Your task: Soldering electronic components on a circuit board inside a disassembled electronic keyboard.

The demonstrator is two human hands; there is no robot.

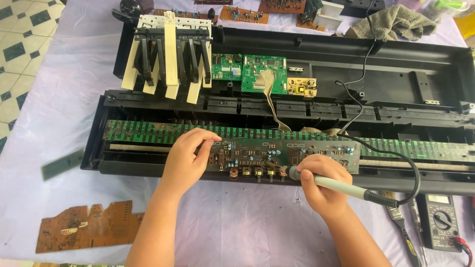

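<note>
Black plastic housing: opened keyboard case lies across a table under a pale lilac cloth; seen from the head view only; it serves as the one container here.
Contents, rear half: two green circuit boards side by side, a small yellow board just right of them; a pale ribbon cable runs from the green boards toward the front half.
Contents, front half: long green contact strip running nearly the full width; dark component board lying on top of it at the front edge, a row of round jacks along its near side.
Key block: detached set of white and black keys resting tilted on the rear left of the case.
Left hand: left hand curled, fingertips pressed on the left end of the dark component board, steadying it; nothing pinched.
Right hand: right hand closed in a pen grip round a soldering iron; tip at the board's near edge beside the jacks; whether it touches cannot be told.
Iron lead: black cord loops right and back over the case.
Outside the case: brown bare board at front left; multimeter at front right; grey rag at rear right.
</note>
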